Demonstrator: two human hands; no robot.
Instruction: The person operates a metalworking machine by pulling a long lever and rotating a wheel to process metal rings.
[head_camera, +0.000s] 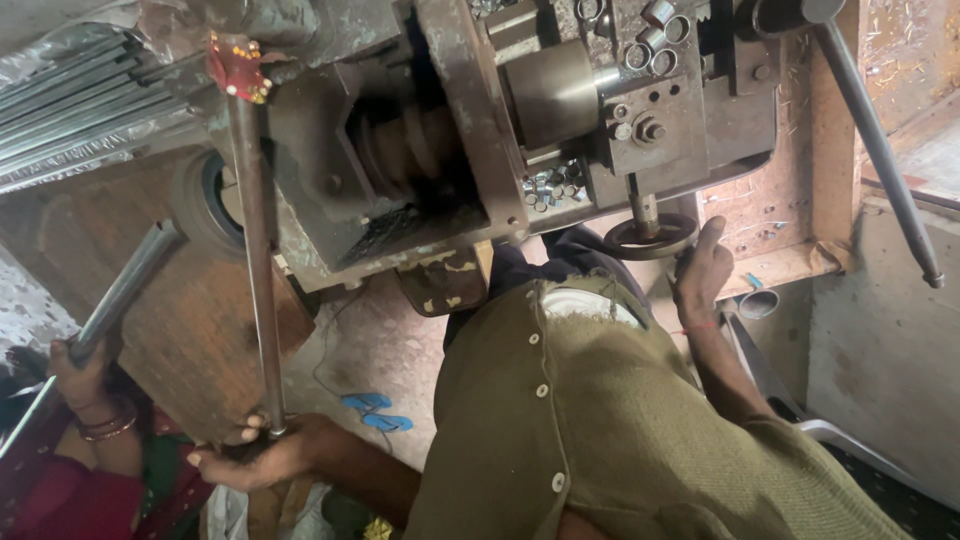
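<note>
Many cut rings (552, 186) in machine tray (600, 200)

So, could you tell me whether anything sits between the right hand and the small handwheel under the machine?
Nothing visible does. The right hand already rests against the handwheel at its right rim. The left hand grips the long lever at its lower end.

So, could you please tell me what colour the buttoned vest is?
Olive green, clearest in the head view: the vest has pale buttons.
</note>
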